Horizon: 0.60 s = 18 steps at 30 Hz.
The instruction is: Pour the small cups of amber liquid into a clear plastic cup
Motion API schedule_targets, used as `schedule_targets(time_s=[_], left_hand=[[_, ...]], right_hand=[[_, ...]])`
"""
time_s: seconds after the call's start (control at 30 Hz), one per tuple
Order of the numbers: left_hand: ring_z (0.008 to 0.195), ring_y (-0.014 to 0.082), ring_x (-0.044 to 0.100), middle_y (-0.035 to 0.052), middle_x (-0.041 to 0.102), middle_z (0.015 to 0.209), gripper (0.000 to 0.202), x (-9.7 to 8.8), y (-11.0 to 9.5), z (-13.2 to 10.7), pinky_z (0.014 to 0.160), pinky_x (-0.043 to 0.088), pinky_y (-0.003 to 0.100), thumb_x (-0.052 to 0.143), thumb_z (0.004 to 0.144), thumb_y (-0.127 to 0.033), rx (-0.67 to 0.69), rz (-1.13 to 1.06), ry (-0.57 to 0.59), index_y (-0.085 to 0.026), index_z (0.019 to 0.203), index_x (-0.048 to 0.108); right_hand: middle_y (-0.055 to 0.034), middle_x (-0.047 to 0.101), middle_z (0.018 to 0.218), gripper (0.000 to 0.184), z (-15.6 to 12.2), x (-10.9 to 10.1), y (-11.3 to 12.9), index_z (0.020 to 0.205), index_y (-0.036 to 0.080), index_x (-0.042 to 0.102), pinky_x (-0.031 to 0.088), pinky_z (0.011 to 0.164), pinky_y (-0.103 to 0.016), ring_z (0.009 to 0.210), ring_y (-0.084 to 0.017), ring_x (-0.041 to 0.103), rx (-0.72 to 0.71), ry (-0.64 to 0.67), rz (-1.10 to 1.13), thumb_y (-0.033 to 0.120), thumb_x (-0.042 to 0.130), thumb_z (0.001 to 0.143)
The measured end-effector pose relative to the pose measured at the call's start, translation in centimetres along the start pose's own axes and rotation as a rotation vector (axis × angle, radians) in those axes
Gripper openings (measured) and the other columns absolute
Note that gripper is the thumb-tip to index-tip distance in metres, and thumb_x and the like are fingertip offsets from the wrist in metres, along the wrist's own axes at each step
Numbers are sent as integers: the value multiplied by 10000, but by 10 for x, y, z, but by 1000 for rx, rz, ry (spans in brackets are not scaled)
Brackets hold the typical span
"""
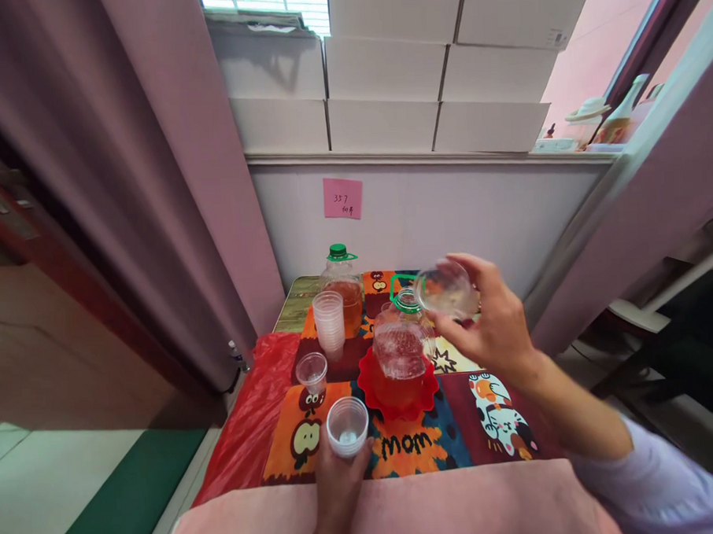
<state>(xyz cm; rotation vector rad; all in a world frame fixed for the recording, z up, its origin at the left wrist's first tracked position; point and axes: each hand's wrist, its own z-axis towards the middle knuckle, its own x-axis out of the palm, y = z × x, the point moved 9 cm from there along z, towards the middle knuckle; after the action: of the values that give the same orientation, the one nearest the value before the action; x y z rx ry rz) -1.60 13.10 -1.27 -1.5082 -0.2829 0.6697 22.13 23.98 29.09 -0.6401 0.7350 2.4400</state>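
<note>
My left hand [340,476] is closed around a small nested stack of clear plastic cups [348,426] near the front of the table. My right hand [494,316] grips one clear plastic cup [449,290], tipped on its side with its mouth facing left. That cup is beside the neck of an uncapped clear jug [400,348] with a green handle. The jug stands in a red scalloped bowl [371,392], and reddish liquid shows low in it. A single clear cup [312,373] stands left of the bowl, in front of a tall stack of cups [329,323].
A second jug [351,303] with a green cap and amber liquid stands at the back. Patterned cloth [505,418] covers the table, with red plastic sheeting [234,430] on the left. Behind is a wall with a pink note [342,198] and stacked white boxes [386,124].
</note>
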Motion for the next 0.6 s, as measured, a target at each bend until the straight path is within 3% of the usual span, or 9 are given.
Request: schedule_targets(time_s=[0.1, 0.2, 0.3, 0.37, 0.47, 0.6], left_hand=[[978, 278, 712, 86, 745, 1028, 514, 7, -15, -7, 895, 550, 440, 792, 695, -454, 21, -5, 48, -194, 1083, 577], [993, 268, 708, 97, 732, 1076, 546, 17, -39, -17, 904, 551, 431, 784, 710, -427, 51, -4, 89, -187, 1153, 574], [994, 272, 712, 103, 726, 1104, 601, 23, -56, -24, 887, 562, 419, 797, 688, -441, 34, -2, 105, -189, 1190, 582], [929, 269, 724, 99, 736, 1054, 565, 27, -60, -28, 838, 576, 413, 778, 698, -467, 17, -3, 120, -194, 1160, 600], [938, 282, 730, 111, 747, 1067, 513, 28, -57, -32, 825, 591, 425, 745, 717, -471, 26, 5, 113, -199, 1133, 617], [983, 301, 733, 108, 758, 1089, 557, 27, -41, -29, 833, 603, 432, 785, 673, -473, 83, 30, 109, -197, 1136, 648]], right_hand=[[-118, 596, 1371, 873, -58, 24, 3, 1578, 327, 171, 581, 982, -491, 1140, -295, 672, 208, -1, 395, 293, 661, 857], [-114, 593, 1379, 745, -103, 56, 12, 1535, 332, 298, 589, 999, -511, 1185, -297, 663, 286, 42, 581, 328, 658, 883], [-117, 580, 1402, 703, -125, 76, 16, 1518, 327, 353, 583, 1019, -520, 1225, -312, 646, 298, 39, 592, 339, 658, 885], [-105, 570, 1424, 726, -133, 86, 21, 1535, 357, 332, 563, 1044, -532, 1257, -320, 627, 231, 65, 548, 328, 650, 882], [-103, 556, 1464, 793, -149, 105, 29, 1570, 373, 270, 464, 1120, -620, 1348, -360, 551, 90, 188, 435, 381, 643, 870], [-147, 456, 1575, 873, -174, 129, 28, 1603, 304, 245, 328, 1151, -724, 1425, -417, 454, 42, 383, 354, 632, 589, 871]])
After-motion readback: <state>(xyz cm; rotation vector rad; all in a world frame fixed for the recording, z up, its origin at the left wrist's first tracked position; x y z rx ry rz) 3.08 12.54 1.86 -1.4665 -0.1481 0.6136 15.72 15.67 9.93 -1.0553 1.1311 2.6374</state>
